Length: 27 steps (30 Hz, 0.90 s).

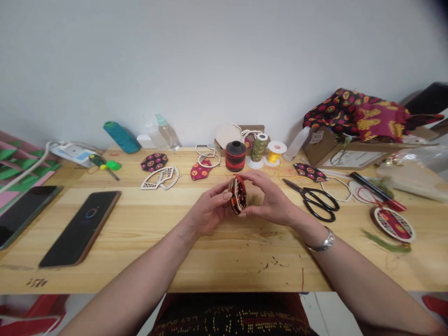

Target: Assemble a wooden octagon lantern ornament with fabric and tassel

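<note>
Above the middle of the table I hold a small fabric-covered pendant (238, 196), with dark floral cloth, a pale cut-out frame and a red cord at its top. It is turned nearly edge-on to me. My left hand (212, 207) grips its left side, thumb on the near face. The fingers and thumb of my right hand (271, 198) curve round the right edge, touching it at top and bottom. Greenish tassel threads (257, 200) show beneath the right palm. Black-handled scissors (313, 198) lie to the right of that hand.
Behind my hands stand a red-and-black thread spool (235, 157), a green spool (259, 148) and a yellow one (276, 153). Pale cut-out frames (161, 178) lie left. A finished oval pendant (394, 224) and a cloth-filled cardboard box (346, 151) are right; a phone (82, 228) lies left.
</note>
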{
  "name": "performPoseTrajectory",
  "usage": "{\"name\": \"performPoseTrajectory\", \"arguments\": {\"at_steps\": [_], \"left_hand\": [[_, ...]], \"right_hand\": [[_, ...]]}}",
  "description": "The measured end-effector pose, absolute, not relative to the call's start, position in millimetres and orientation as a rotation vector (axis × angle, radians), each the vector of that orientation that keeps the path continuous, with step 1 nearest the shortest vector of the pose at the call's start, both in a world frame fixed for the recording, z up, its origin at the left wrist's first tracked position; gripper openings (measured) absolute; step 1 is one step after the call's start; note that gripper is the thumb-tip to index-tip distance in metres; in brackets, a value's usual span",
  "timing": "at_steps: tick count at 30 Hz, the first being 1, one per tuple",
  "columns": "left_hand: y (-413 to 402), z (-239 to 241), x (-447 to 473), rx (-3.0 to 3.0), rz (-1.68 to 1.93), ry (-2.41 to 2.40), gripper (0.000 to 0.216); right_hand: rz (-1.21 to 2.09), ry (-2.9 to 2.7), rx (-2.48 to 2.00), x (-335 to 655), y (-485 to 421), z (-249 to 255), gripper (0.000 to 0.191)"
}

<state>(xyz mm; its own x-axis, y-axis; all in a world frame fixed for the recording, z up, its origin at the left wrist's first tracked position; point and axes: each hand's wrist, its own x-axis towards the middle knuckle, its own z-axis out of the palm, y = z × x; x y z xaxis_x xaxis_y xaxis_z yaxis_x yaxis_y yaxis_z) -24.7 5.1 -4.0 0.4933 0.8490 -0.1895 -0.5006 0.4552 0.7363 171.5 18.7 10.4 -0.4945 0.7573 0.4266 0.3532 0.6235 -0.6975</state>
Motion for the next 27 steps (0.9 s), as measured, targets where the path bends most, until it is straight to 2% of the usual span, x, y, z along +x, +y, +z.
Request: {"name": "performPoseTrajectory", "arguments": {"at_steps": [27], "left_hand": [[4.6, -2.8, -23.4, 0.692, 0.896, 0.588, 0.032]], "right_hand": [[0.763, -2.068, -0.862, 168.8, 17.2, 10.4, 0.079]]}}
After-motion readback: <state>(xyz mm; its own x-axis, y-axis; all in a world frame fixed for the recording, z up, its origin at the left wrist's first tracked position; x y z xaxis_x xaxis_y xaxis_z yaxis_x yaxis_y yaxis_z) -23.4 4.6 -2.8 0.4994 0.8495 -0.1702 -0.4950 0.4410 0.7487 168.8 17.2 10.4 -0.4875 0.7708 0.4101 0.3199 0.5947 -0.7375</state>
